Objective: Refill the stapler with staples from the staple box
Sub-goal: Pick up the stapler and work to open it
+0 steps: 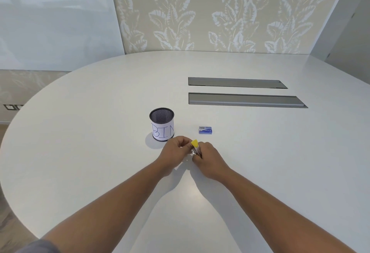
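A small stapler with a yellow end and a metal body is held between both hands just above the white table. My left hand pinches it from the left and my right hand grips it from the right. Fingers hide most of the stapler, so whether it is opened cannot be told. The small blue staple box lies shut on the table a little beyond my right hand, apart from both hands.
A black mesh cup with a paper label reading "BIN" stands just beyond my left hand. Two long grey cable slots are set into the white table farther back on the right. A patterned wall rises behind.
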The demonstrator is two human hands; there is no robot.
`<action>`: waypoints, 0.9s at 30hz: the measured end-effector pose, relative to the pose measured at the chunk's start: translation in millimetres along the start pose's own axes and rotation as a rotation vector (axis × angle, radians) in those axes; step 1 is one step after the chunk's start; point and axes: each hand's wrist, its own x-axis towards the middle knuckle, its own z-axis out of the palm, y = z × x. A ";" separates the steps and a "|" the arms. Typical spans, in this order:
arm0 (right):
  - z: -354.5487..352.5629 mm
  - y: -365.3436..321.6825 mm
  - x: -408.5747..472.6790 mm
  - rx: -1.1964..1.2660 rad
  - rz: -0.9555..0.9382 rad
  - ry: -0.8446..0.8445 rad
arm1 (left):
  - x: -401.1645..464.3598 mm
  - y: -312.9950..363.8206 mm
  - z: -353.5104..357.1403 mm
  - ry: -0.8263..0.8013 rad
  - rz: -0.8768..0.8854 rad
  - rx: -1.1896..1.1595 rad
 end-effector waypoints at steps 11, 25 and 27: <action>-10.3 8.7 1.0 0.142 -0.138 -0.131 | 2.6 10.8 -2.9 -0.067 -0.167 -0.590; -0.5 4.9 -3.9 -0.270 -0.147 -0.030 | 5.9 -11.3 14.6 0.129 0.163 0.333; 3.5 8.7 -3.6 -0.316 -0.174 -0.001 | 8.3 -14.2 16.3 0.159 0.180 0.385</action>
